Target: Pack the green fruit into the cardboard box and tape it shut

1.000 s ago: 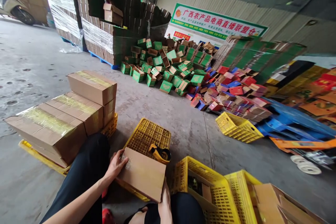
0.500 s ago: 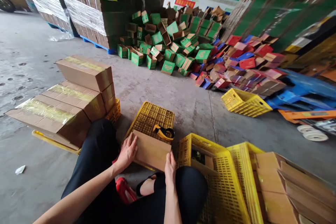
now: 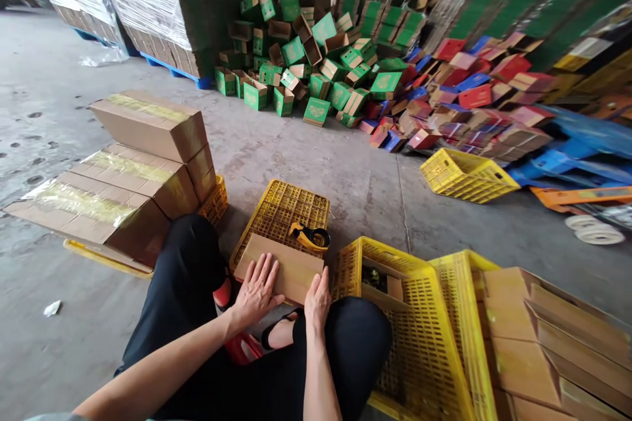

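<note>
A small closed cardboard box rests on the near part of an upturned yellow crate, between my knees. My left hand lies flat on its top with the fingers spread. Against the box's right end is my right hand, its fingers closed along that edge. Just behind the box, a yellow and black tape dispenser sits on the crate.
Taped cartons are stacked at my left. On my right stand a yellow crate with an open box inside, and another crate with flattened cartons. Farther back lie heaps of green boxes and red boxes.
My left hand has slid from the box's left end onto the middle of its top. My right hand stays at the right end. The view has tilted down slightly.
</note>
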Motion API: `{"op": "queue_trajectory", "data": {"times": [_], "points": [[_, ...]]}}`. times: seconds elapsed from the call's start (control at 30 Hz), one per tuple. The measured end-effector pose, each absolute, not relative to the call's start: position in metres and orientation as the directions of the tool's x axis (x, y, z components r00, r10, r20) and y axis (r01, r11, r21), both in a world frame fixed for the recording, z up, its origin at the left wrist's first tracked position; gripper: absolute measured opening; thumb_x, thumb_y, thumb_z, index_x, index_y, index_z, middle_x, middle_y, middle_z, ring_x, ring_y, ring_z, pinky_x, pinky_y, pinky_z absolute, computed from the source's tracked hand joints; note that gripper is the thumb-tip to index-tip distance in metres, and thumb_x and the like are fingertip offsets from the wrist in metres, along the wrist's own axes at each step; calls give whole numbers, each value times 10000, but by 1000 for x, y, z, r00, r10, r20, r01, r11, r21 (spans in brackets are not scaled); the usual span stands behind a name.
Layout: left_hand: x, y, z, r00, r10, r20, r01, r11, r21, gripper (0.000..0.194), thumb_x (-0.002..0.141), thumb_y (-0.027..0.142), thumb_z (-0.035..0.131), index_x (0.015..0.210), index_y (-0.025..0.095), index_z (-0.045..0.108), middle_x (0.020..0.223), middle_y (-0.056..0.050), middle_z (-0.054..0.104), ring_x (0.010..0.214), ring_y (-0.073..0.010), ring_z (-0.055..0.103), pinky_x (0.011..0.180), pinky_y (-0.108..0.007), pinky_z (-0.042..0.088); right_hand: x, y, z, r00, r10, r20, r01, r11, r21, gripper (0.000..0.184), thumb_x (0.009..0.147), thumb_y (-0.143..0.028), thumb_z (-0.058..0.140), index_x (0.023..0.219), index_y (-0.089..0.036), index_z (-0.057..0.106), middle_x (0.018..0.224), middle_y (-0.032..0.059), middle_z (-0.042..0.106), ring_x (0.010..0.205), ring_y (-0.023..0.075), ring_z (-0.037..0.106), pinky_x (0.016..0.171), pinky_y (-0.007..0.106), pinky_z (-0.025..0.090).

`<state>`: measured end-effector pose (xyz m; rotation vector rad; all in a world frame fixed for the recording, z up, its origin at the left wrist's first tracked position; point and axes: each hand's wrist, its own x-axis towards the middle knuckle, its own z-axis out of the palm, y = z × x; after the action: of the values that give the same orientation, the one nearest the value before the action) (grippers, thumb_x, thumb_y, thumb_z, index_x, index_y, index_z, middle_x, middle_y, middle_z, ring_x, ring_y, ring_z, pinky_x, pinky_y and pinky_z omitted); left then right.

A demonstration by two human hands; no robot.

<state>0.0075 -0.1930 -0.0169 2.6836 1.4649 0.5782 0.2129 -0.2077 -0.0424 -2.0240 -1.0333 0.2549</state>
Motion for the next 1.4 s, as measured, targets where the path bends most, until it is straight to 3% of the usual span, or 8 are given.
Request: {"op": "queue_trajectory", "data": {"times": [0.1,0.17,0.27,0.5,1.0,1.2,1.4], "points": [[6,-192,-16,507,808,301,803,-569,176,881,997,666,545,1641,92,369,1711,-237,309,1601,-404,269,1252,-573,294,199,-214,-33,499,777,385,796,-235,-557,720,1103,-562,227,1484,-61,576,1545,263,552,1475,377,491,1183,585,408],[7,-191,-16,508,808,299,807,-568,163,888,999,684,532,1635,83,380,1707,-241,316,1598,-406,274,1252,-574,290,190,-218,-28,369,819,439,877,-152,-455,597,1121,-475,280,1436,-107,628,1534,221,580,1503,366,454,1210,617,363],[7,-191,-15,510,806,301,805,-570,163,893,1006,698,510,1631,72,385,1703,-249,320,1596,-406,278,1252,-572,287,180,-222,-27,228,860,457,918,-33,-396,523,1128,-413,317,1418,-125,642,1497,192,622,1488,322,475,1227,573,367],[7,-191,-17,502,812,297,793,-569,217,833,1041,668,452,1634,86,386,1699,-248,329,1594,-405,285,1249,-583,285,180,-220,-25,227,868,442,896,-8,-445,512,1128,-433,318,1409,-150,639,1477,181,634,1458,298,511,1226,557,392],[5,-189,-15,498,822,278,785,-563,259,781,1049,645,454,1618,111,423,1691,-233,359,1582,-394,311,1241,-564,300,180,-221,-23,214,873,439,913,-19,-407,519,1126,-441,344,1455,-152,623,1530,181,586,1488,304,473,1241,541,376],[-11,-181,-9,508,820,264,746,-572,341,718,1056,672,431,1600,204,470,1672,-180,415,1537,-358,398,1206,-508,373,180,-221,-24,217,866,450,916,-22,-400,503,1122,-430,375,1464,-155,622,1521,180,599,1479,314,487,1225,534,401],[-18,-176,-9,479,834,275,745,-552,376,793,1059,704,377,1652,177,368,1653,-183,442,1513,-342,430,1207,-483,369,177,-221,-22,232,866,443,919,-46,-392,513,1126,-440,349,1461,-172,631,1518,171,605,1481,315,488,1225,541,396]]}}
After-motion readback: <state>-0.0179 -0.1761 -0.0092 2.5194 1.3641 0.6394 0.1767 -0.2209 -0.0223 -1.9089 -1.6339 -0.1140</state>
